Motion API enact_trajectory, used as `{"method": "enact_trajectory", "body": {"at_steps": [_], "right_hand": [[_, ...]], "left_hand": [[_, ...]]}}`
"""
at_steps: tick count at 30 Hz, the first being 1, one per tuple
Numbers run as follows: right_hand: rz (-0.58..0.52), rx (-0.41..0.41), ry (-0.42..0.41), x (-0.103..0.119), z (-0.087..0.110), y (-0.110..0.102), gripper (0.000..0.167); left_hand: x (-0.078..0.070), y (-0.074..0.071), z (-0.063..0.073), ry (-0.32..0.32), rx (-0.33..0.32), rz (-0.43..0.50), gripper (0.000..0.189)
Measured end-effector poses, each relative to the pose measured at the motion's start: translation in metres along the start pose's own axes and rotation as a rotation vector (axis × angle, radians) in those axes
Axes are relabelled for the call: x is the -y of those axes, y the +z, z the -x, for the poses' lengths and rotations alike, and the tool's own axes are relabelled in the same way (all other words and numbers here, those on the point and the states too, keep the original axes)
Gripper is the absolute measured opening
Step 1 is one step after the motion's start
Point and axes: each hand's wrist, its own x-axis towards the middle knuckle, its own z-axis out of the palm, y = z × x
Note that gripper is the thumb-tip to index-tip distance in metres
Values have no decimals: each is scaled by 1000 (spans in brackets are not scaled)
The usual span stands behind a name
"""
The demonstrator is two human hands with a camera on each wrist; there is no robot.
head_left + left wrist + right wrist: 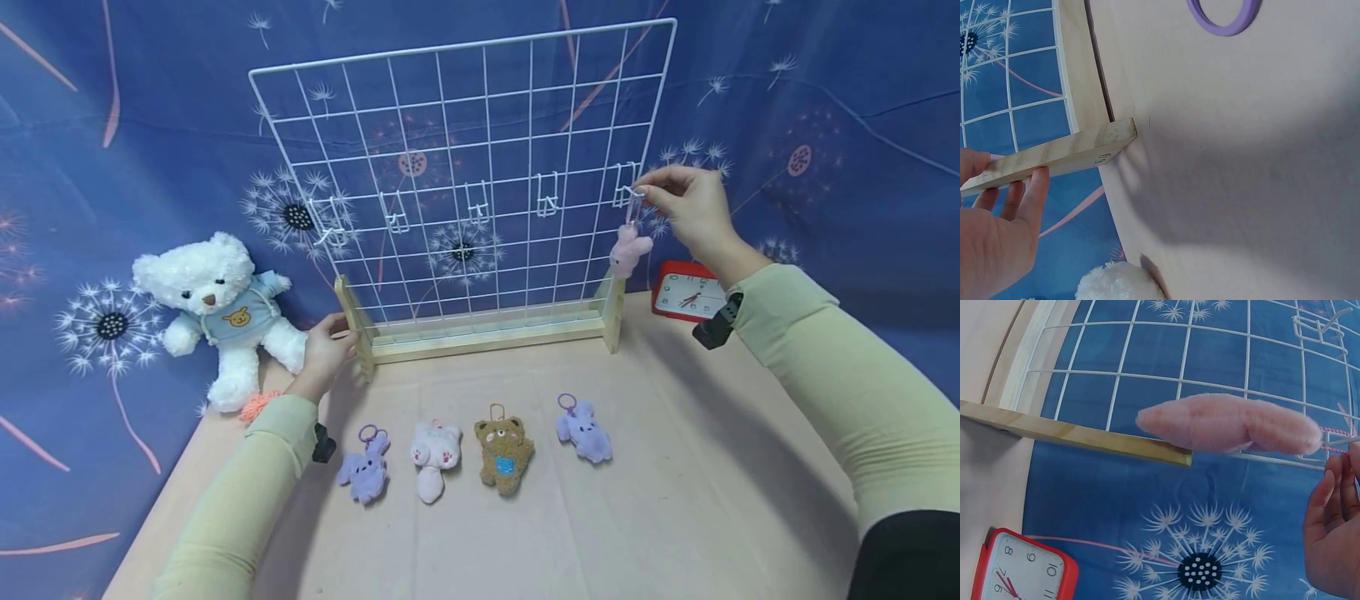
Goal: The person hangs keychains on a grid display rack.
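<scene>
My right hand (696,208) pinches the pink beaded cord of a pink plush bunny keychain (628,252) at the rightmost hook (624,193) of a white wire grid (507,167). Below those fingers dangles the bunny, seen side-on as a pink plush shape (1229,424) in the right wrist view. At the grid's left end, my left hand (322,357) grips the wooden end piece of the stand (354,325). In the left wrist view its thumb and fingers (1036,197) are on opposite sides of that wooden end piece (1072,147).
Several more hooks (477,212) line the grid. On the table lie two purple plush keychains (366,473), (587,435), a white-pink one (432,458) and a brown bear (506,457). A white teddy (217,308) sits left; a red clock (686,293) stands right.
</scene>
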Motion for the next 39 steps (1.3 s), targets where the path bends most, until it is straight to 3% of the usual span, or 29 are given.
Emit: {"method": "enact_trajectory", "body": {"at_steps": [23,32,39], "right_hand": [[31,-44,31,-4,-8,10,17],[-31,-30,56,-6,-3,8,18],[-96,-26,24,-12,8,2,18]], "left_hand": [[-1,1,1,-15,1,24,53],[-1,1,2,-8,-7,19,51],[-2,0,2,-10,-5,25,51]]}}
